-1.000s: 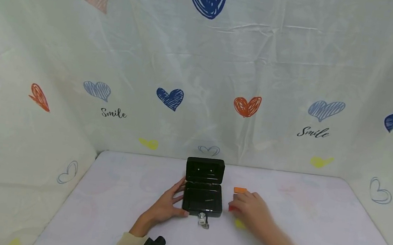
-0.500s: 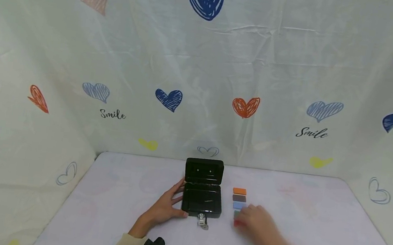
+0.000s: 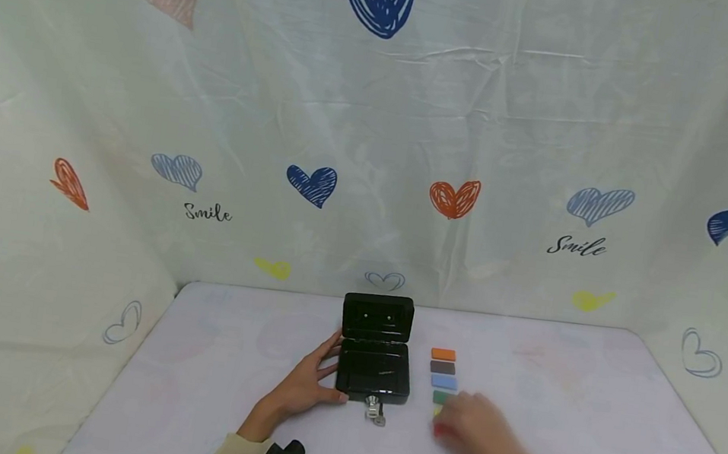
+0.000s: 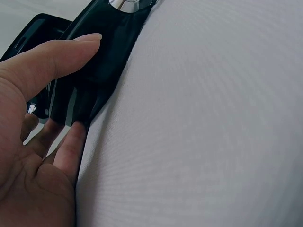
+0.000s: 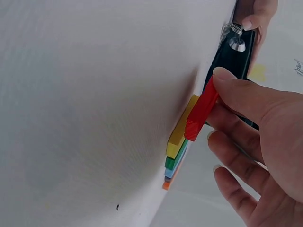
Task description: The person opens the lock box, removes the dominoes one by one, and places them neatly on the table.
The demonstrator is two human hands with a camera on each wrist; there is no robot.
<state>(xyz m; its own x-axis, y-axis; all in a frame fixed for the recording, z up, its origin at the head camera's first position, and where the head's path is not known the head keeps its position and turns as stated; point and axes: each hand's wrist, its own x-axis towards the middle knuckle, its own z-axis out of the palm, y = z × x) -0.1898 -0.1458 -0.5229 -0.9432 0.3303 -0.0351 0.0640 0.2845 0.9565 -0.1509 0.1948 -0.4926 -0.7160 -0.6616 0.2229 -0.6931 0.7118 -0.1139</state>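
A small black cash box [image 3: 374, 372] stands on the table with its lid [image 3: 377, 317] raised. A silver lock with keys [image 3: 373, 408] sticks out of its front. My left hand [image 3: 301, 387] holds the box at its left side, thumb at the front corner and fingers along the side. My right hand [image 3: 478, 430] pinches a red block [image 5: 201, 111] between thumb and fingers, just at the near end of a row of coloured blocks. The yellow block [image 5: 181, 127] lies beside the red one. In the head view the right hand is blurred and covers most of both.
Beyond the yellow block the row continues away from me with green [image 3: 441, 397], light blue [image 3: 444, 382], grey-brown [image 3: 442, 368] and orange [image 3: 443, 354] blocks. The white table [image 3: 241, 318] meets a hanging sheet [image 3: 363, 127] printed with hearts at its back edge.
My right hand has carried the red block nearer to me along the row, from beside the box to the near end, uncovering the farther blocks. My left hand has stayed on the cash box.
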